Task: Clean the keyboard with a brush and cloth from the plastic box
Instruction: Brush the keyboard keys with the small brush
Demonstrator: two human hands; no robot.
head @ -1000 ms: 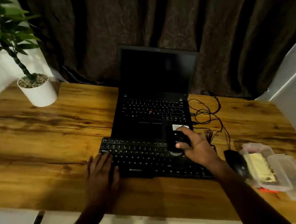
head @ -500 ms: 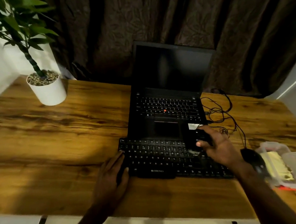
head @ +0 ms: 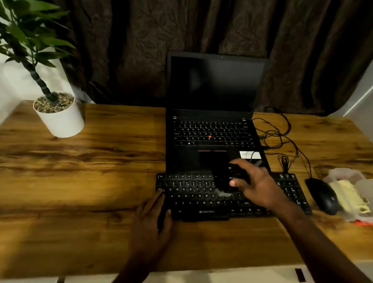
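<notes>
A black external keyboard lies on the wooden desk in front of an open laptop. My right hand grips a black brush over the keyboard's middle, with pale bristles touching the keys near the bottom rows. My left hand rests flat with straight fingers on the keyboard's left end. A clear plastic box with a yellow cloth inside sits at the right, its lid open beside it.
The open black laptop stands behind the keyboard. A black mouse lies between keyboard and box, with tangled cables behind it. A white potted plant stands at the back left. Dark curtains hang behind the desk.
My right hand has carried the brush leftward along the keyboard toward its middle. My left hand stays on the left end. The camera view has shifted left.
</notes>
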